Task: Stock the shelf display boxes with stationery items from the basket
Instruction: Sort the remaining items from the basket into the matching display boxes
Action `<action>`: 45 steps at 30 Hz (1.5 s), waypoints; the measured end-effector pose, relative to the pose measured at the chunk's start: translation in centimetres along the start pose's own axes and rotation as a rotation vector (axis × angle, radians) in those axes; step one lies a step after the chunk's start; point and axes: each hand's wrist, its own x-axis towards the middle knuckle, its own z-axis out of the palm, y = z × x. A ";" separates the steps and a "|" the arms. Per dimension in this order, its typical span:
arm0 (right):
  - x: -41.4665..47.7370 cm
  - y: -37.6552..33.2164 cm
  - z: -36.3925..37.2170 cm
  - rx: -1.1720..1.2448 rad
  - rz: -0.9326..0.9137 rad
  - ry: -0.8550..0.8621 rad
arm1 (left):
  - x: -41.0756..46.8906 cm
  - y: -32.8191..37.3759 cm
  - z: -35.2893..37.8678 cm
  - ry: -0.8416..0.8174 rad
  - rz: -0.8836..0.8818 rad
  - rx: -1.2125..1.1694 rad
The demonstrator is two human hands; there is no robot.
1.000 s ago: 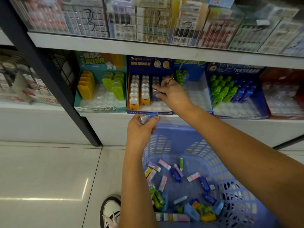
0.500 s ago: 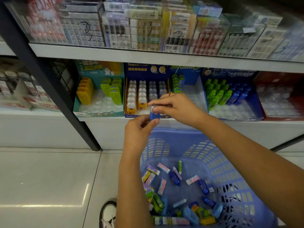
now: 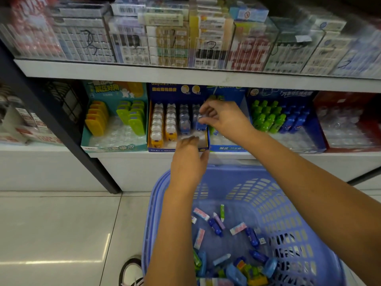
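A dark blue display box on the lower shelf holds two rows of yellow items and two rows of blue ones. My right hand pinches a blue item and sets it in the rightmost row of that box. My left hand hovers at the box's front edge, fingers apart, holding nothing. Below, the lilac plastic basket holds several loose stationery items in blue, pink, green and yellow.
A teal box with yellow and green items stands to the left. To the right stand a box of green and blue bottle shapes and a red box. Stacked packets fill the upper shelf. My shoe rests on the tiled floor.
My right hand took the blue item from my left hand and carried it up into the blue box. My left hand let go and rose to the box's front edge.
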 end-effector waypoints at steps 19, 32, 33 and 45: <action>2.0 0.2 1.3 -0.384 -0.030 -0.109 | -0.7 -1.0 0.9 -0.070 0.009 0.053; -17.2 11.6 8.5 -0.380 0.618 -0.937 | -10.0 -5.7 14.7 -0.978 -0.189 0.192; -18.3 12.7 9.6 -0.415 0.666 -1.027 | -10.7 -6.0 15.6 -1.090 -0.163 0.226; -22.1 18.3 14.2 -0.377 0.745 -1.123 | -13.0 -8.0 19.3 -1.361 -0.093 0.276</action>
